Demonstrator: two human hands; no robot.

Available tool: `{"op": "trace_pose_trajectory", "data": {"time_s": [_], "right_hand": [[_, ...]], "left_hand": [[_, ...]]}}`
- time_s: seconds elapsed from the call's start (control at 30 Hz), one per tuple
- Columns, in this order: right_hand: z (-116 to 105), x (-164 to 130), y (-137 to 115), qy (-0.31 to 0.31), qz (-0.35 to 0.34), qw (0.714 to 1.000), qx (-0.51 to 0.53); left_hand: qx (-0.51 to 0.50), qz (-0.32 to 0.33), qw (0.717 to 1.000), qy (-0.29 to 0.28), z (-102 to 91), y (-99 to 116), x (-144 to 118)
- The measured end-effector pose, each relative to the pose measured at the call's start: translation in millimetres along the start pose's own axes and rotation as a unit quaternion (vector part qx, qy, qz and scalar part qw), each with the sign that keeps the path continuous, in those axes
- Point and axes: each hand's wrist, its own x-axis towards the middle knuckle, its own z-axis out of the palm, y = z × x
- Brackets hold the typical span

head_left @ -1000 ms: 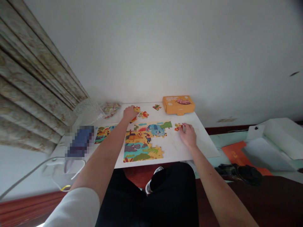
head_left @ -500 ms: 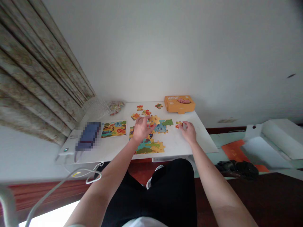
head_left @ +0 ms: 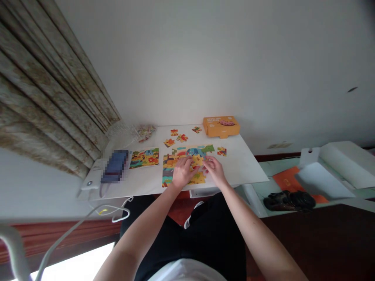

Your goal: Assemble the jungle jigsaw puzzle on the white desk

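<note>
A yellow puzzle piece (head_left: 199, 160) lies between my two hands, over the partly joined jigsaw puzzle (head_left: 168, 171). My left hand (head_left: 183, 171) has its fingers curled at the piece's left side, its thumb reaching toward the right. From the other side, my right hand (head_left: 214, 170) pinches the right edge of the same piece. Both hands cover the middle of the puzzle, so the fit there is hidden. A loose piece with a lion picture (head_left: 222, 151) rests on the table to the right of the puzzle.
Several loose pieces (head_left: 182, 137) are scattered behind the puzzle. A picture card (head_left: 144, 158) and a blurred phone-like device (head_left: 116, 166) lie on the left of the white table (head_left: 243, 168). An orange puzzle box (head_left: 221, 127) stands at the back right, a clear plastic bag (head_left: 145, 132) at the back left.
My right hand has let go of the lion piece and come left to the yellow piece. My left hand has brought the yellow piece down toward me onto the puzzle.
</note>
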Motion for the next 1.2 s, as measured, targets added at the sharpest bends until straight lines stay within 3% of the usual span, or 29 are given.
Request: {"op": "trace_pose_trajectory", "data": {"time_s": [0.2,0.43,0.63,0.83,0.97,1.2], "right_hand": [[24.5,-15.6,4.1,-0.013,0.045,0.998,0.051],[8.2,5.0,12.5,-0.014,-0.021,0.999,-0.036],[-15.1,40.9,1.3,-0.164,0.003,0.980,-0.112],[-5.7,57.2,3.8,-0.196,0.004,0.963,-0.183],[0.8,54.0,11.0,-0.172,-0.014,0.962,-0.212],[2.4,41.8,12.6,-0.126,-0.106,0.946,-0.279]], "left_hand": [[0.026,-0.007,0.999,-0.028,2.5,8.1,-8.9],[0.052,-0.041,0.988,-0.139,-7.6,-2.2,-12.8],[0.080,-0.058,0.967,-0.236,-23.4,-22.2,-22.1],[0.085,-0.072,0.963,-0.245,-23.3,-19.5,-22.4],[0.087,-0.063,0.963,-0.246,-25.1,-18.1,-22.2],[0.086,-0.014,0.968,-0.236,-22.6,-21.4,-26.5]]}}
